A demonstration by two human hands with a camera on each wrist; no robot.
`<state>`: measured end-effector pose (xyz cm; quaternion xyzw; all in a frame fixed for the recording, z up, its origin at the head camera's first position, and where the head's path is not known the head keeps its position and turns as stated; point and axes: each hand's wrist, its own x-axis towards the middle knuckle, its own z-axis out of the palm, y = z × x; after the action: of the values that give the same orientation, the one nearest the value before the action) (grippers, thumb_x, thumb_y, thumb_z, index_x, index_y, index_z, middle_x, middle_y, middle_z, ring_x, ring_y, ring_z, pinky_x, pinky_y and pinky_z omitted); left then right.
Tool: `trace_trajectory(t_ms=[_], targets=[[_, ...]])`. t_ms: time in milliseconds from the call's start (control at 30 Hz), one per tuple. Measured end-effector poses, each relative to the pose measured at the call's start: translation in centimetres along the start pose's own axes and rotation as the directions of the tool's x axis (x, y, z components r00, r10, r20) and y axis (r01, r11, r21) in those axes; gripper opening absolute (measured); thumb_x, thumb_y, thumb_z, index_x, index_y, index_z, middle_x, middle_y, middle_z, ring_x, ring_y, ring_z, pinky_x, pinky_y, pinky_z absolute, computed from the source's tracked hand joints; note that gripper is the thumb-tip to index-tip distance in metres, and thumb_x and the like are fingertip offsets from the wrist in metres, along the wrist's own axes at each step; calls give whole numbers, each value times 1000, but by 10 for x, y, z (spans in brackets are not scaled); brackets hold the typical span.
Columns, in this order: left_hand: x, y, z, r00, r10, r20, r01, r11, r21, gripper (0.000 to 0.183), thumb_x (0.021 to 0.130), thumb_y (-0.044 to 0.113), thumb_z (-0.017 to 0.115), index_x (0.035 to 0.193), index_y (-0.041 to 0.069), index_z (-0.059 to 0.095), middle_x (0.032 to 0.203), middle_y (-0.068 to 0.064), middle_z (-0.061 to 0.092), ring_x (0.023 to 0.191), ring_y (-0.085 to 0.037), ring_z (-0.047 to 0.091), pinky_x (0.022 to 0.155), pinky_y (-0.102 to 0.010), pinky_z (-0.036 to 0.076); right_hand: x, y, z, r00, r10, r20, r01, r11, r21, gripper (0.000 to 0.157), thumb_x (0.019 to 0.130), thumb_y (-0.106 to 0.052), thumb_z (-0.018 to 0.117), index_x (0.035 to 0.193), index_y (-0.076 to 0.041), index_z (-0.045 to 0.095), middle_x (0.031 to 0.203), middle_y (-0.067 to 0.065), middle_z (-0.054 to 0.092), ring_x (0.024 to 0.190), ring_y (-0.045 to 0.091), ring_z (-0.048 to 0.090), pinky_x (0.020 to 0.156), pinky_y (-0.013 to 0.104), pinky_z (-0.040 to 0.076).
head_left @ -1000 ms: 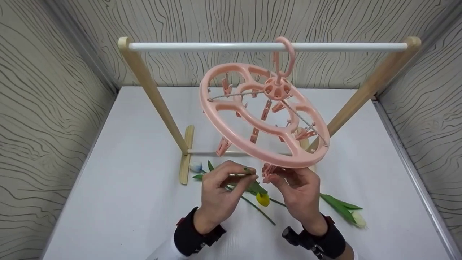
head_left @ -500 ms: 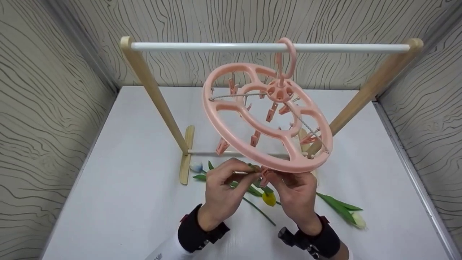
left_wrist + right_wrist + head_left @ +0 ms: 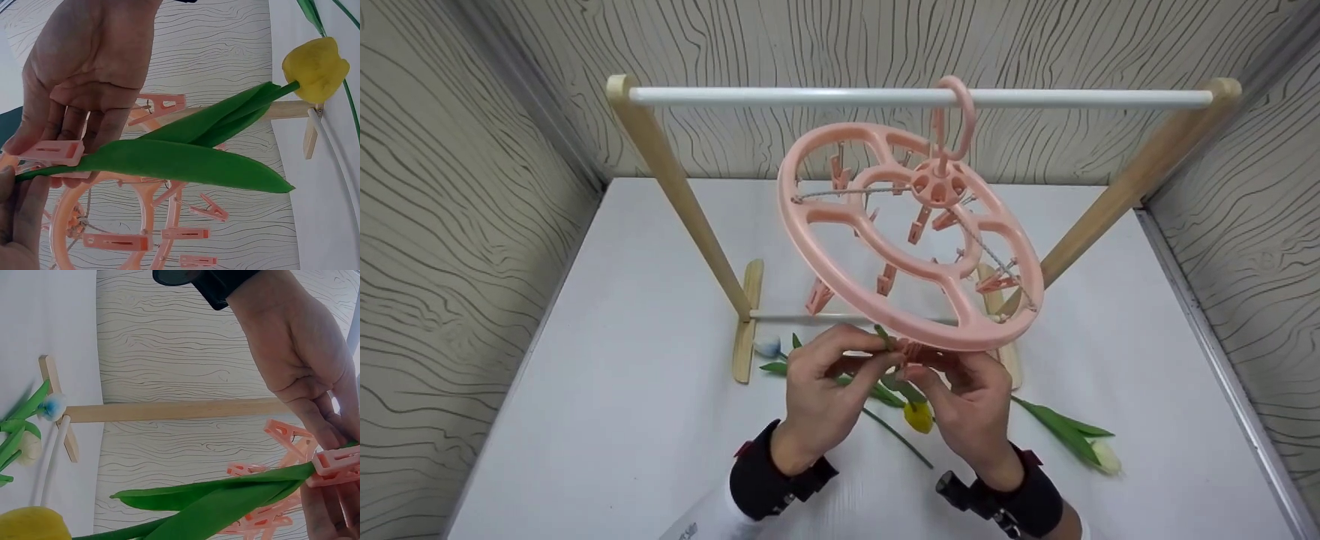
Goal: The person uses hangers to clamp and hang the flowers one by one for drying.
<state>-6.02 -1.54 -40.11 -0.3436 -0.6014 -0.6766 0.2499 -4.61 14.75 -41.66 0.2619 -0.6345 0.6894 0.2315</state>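
Observation:
My left hand [image 3: 825,394] pinches the stem of a yellow tulip [image 3: 316,68], which hangs bloom down with its green leaves [image 3: 191,163] below the fingers. Opposite it, my right hand [image 3: 971,401] pinches a pink clothespin [image 3: 53,154] under the near rim of the round pink clip hanger [image 3: 877,304]. In both wrist views the stem lies at the clothespin's mouth, between its two halves. The hanger tilts toward me, its hook [image 3: 960,120] over a white rod [image 3: 780,97]. Fingers partly hide the clothespin in the head view.
Wooden posts [image 3: 682,202] carry the rod above the white table [image 3: 607,420]. Other clothespins [image 3: 819,296] dangle from the hanger. A blue-white tulip [image 3: 767,345] lies at the left foot, a white tulip [image 3: 1105,455] at right. Patterned walls [image 3: 840,45] stand behind and beside.
My left hand has moved slightly right, bringing the tulip stem from beside the clothespin to its mouth. My right hand has shifted a little left with the clothespin; the hanger has swayed slightly.

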Motion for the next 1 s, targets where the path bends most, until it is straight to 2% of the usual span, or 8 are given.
trace_trajectory(t_ms=[233, 367, 567, 667, 833, 1000], targets=[[2, -2, -2, 1000, 22, -12, -22, 1000, 20, 25, 79, -17, 71, 99, -5, 65, 93, -15, 66, 84, -23, 68, 65, -35, 59, -4, -1, -3, 1000, 28, 14, -28, 999, -38, 42, 79, 14, 72, 119, 13, 58, 107, 20, 65, 98, 27, 66, 82, 35, 56], [3, -3, -4, 999, 27, -19, -26, 1000, 17, 24, 79, -17, 70, 99, -4, 65, 93, -15, 66, 84, -24, 67, 66, -36, 59, -4, -7, -6, 999, 13, 32, -12, 1000, -29, 42, 80, 13, 71, 120, 15, 56, 110, 22, 64, 100, 28, 66, 85, 37, 55], [6, -3, -8, 999, 20, -32, -20, 1000, 5, 21, 81, -14, 70, 99, -3, 66, 92, -14, 65, 79, -26, 67, 66, -38, 59, -10, -15, -18, 998, -6, 68, 11, 997, -80, 24, 80, 18, 68, 103, 16, 62, 97, 24, 66, 92, 24, 66, 83, 28, 55], [6, -4, -9, 999, 24, -34, -23, 1000, 12, 23, 81, -15, 70, 99, -3, 65, 92, -13, 65, 80, -25, 67, 67, -38, 59, -17, -11, -28, 996, 2, 86, 9, 991, -133, 19, 79, 21, 67, 95, 12, 65, 89, 20, 67, 85, 21, 65, 79, 23, 54], [7, -6, -13, 999, 29, -41, -27, 999, 31, 26, 80, -17, 70, 101, -2, 64, 93, -12, 65, 82, -23, 67, 68, -39, 59, -32, 3, -49, 990, 36, 136, 0, 967, -255, 30, 73, 23, 69, 92, 1, 70, 82, 13, 68, 77, 18, 64, 74, 21, 51], [7, -7, -18, 998, 21, -64, -18, 998, 52, 26, 80, -16, 70, 101, -2, 65, 94, -12, 65, 84, -23, 67, 67, -39, 59, -48, 18, -70, 982, 85, 170, -24, 944, -329, 37, 72, 23, 71, 94, -6, 72, 81, 7, 69, 74, 16, 64, 71, 19, 50]])
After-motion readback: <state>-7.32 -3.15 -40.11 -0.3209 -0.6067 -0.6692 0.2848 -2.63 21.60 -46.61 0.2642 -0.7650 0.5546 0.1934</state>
